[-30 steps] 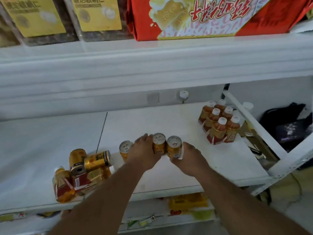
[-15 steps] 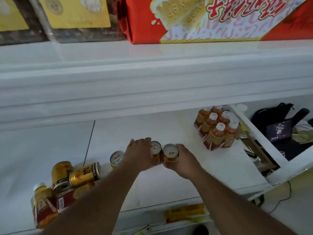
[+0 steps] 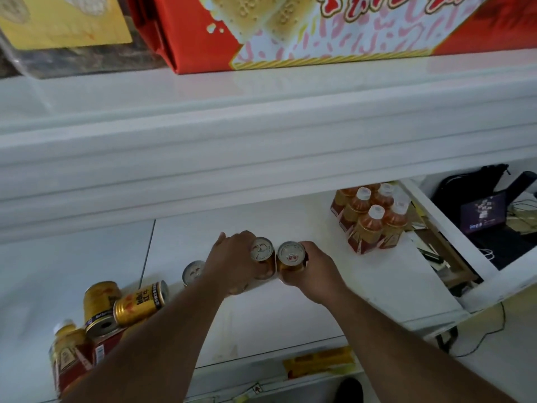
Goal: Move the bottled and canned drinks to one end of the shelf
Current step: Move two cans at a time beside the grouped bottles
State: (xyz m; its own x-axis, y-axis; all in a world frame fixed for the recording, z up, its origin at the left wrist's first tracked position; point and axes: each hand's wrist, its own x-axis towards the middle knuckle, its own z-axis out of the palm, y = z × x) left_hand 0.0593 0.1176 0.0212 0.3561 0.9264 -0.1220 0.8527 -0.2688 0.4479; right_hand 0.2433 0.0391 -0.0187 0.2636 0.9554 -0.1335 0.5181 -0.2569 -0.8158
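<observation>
— While two gold cans stand upright side by side at the centre of the frame, what have the hands got?
— The left hand [image 3: 232, 258] curls its fingers round the left can [image 3: 263, 257]; the right hand [image 3: 312, 270] wraps round the right can [image 3: 290, 255]. Both cans sit on the white shelf [image 3: 363, 283], nearly touching.
— Anything close by them?
— A third upright can [image 3: 193, 271] peeks out just left of the left wrist, partly hidden by it.
— And the bottles?
— A shrink-wrapped pack of amber bottles [image 3: 372, 219] with white caps stands at the right of the frame, near the shelf's right end, apart from the held cans.
— What about the lower left?
— A loose heap: a gold can lying on its side [image 3: 141, 302], another gold can [image 3: 100, 295] behind it, a dark-rimmed can [image 3: 101, 325] in front, and a tipped amber bottle [image 3: 68, 349] with red wrapping beside it.
— Above?
— On the upper shelf [image 3: 261, 91], a red biscuit box [image 3: 319, 30] across the top of the frame, and a yellow-labelled package [image 3: 64, 21] at upper left.
— Beyond the shelf?
— At the right edge, a dark bag [image 3: 476, 184] and a lit screen [image 3: 483, 215].
</observation>
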